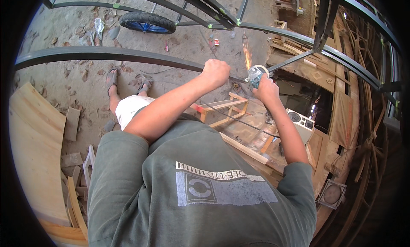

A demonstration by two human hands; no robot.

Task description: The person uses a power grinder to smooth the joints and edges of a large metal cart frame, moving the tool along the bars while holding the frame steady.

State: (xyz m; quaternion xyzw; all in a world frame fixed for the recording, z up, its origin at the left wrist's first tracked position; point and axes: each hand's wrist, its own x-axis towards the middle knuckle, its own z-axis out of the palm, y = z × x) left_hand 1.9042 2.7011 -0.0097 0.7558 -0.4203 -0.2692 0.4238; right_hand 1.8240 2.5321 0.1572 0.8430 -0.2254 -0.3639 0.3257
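Observation:
My left hand (215,73) is closed around a dark square metal tube (106,53) near its right end. The long tube runs off to the left, in front of my body. In my right hand (267,92) is a blue-grey angle grinder (255,76), gripped from behind. Its guard and disc sit at the tube's right end, just right of my left hand. A spray of orange sparks (247,53) flies up and away from there. The exact contact of disc and metal is too small to make out.
A welded metal frame (237,24) spans the far side and right. A wheel with a black tyre (147,22) lies beyond the tube. A small wooden frame (226,106), a dark cable (239,120) and a white speaker-like box (300,124) are nearby. Plywood (36,149) leans left.

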